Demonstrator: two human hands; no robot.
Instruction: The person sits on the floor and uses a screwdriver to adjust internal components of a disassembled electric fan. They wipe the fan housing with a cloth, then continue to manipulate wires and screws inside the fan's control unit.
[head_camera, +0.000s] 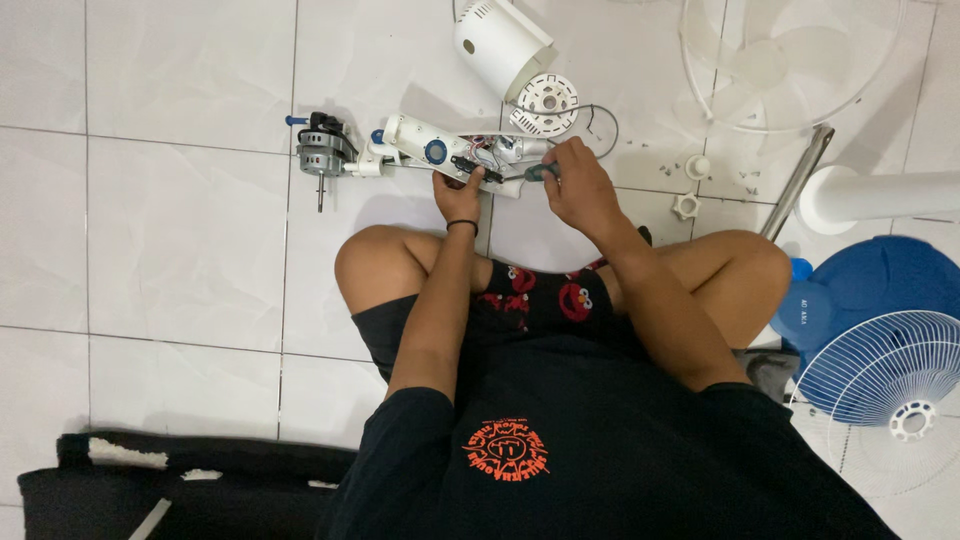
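I sit cross-legged on white floor tiles. A white fan neck housing (420, 140) lies on the floor in front of me, with a blue knob and loose wires showing. A grey fan motor (320, 152) is attached at its left end. My left hand (458, 195) grips the housing's near edge by a small black part. My right hand (578, 180) holds a tool with a dark green handle (541, 171), its tip pointed into the housing's open right end.
A white motor cover (500, 42) and a round slotted plate (546, 104) lie beyond the housing. A clear fan blade with its guard (790, 62) sits top right; a metal pole (797, 180), small white nuts (686, 206), a blue base (875, 285) and a wire grille (885, 375) lie right.
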